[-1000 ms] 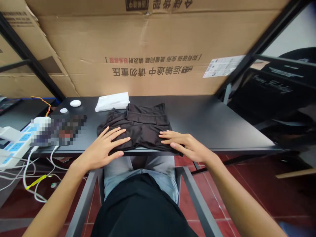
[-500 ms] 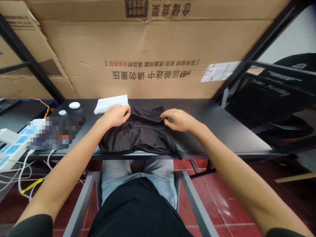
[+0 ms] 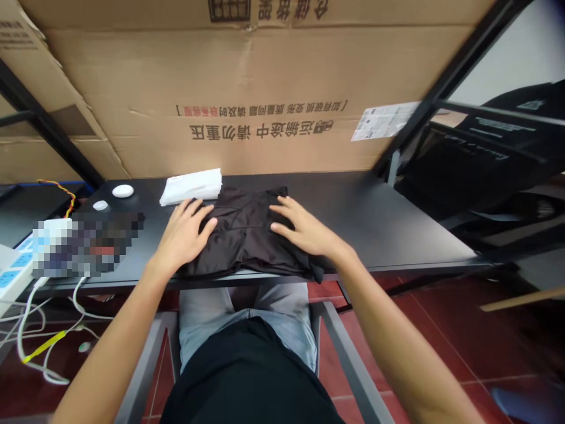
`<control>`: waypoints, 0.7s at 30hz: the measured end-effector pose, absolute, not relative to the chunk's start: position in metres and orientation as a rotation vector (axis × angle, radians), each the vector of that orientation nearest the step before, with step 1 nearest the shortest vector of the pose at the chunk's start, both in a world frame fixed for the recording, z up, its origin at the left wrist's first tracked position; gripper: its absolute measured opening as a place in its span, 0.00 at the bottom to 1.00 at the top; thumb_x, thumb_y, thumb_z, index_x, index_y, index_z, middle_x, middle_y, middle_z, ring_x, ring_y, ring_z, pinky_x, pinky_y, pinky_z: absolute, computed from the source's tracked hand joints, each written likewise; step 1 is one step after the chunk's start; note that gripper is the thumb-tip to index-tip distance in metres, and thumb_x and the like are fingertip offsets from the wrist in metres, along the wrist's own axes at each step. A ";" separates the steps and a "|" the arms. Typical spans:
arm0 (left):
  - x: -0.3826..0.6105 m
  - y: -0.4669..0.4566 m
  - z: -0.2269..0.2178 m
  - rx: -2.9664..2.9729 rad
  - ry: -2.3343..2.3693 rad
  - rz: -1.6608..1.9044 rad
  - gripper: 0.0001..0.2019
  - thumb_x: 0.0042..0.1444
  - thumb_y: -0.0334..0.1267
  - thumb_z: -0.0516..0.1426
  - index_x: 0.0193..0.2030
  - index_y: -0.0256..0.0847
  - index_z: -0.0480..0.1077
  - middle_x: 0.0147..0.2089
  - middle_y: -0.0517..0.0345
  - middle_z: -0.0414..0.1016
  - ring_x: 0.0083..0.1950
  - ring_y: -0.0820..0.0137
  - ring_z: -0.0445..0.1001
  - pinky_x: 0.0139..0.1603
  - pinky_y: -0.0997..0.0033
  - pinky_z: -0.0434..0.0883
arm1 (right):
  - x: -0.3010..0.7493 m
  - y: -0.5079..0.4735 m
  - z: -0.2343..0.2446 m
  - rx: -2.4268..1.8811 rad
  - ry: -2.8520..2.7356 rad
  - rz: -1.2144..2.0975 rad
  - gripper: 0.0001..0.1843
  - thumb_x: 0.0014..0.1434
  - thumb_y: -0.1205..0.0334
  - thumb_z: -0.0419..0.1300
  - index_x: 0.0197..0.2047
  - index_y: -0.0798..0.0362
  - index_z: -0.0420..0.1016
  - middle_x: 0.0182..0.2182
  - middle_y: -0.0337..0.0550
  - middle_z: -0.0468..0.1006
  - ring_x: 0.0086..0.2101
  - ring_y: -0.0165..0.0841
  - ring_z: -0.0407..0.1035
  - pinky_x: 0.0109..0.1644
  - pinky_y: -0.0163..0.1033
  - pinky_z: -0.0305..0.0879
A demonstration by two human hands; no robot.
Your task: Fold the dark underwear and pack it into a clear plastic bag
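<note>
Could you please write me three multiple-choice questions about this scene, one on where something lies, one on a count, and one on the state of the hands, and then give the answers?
1. Where does the folded white cloth lie relative to the folded black fabric garment?
A) Under it
B) Just beyond its far edge
C) On the floor below

2. How many smooth round white discs lie on the black tabletop?
A) One
B) Four
C) Two

3. What state are the left hand and right hand in?
A) Both open, palms down, fingers on the garment
B) Both clenched into fists
C) Both raised well above the tabletop

Answers:
1. B, since the cloth sits on the far side of the garment.
2. C, since a larger disc and a smaller one show.
3. A, since the backs of both hands face up with the fingers spread.
</note>
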State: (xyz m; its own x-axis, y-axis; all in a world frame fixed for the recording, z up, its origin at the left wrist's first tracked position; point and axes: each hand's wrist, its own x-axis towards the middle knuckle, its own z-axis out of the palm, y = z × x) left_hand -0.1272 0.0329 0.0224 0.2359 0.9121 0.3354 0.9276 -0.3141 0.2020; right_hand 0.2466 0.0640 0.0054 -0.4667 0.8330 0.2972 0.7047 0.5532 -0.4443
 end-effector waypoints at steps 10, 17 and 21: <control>-0.125 0.026 -0.001 -2.413 -1.930 -0.595 0.31 0.80 0.56 0.48 0.82 0.48 0.70 0.85 0.49 0.66 0.89 0.48 0.56 0.86 0.41 0.62 | 0.253 0.059 -0.010 -1.248 -2.200 0.392 0.25 0.77 0.46 0.63 0.72 0.38 0.80 0.77 0.47 0.73 0.76 0.54 0.67 0.82 0.70 0.61; -0.125 0.022 0.000 -2.381 -1.962 -0.654 0.29 0.79 0.55 0.50 0.78 0.49 0.75 0.84 0.52 0.68 0.88 0.51 0.59 0.86 0.45 0.63 | 0.255 0.058 -0.012 -1.218 -2.173 0.361 0.21 0.77 0.48 0.63 0.67 0.42 0.84 0.74 0.49 0.78 0.73 0.53 0.73 0.80 0.67 0.67; -0.125 0.023 0.000 -2.382 -1.958 -0.654 0.28 0.79 0.54 0.51 0.77 0.48 0.76 0.84 0.51 0.68 0.87 0.50 0.60 0.86 0.45 0.63 | 0.254 0.059 -0.014 -1.210 -2.171 0.363 0.21 0.77 0.48 0.63 0.67 0.41 0.84 0.74 0.48 0.78 0.73 0.53 0.72 0.81 0.68 0.66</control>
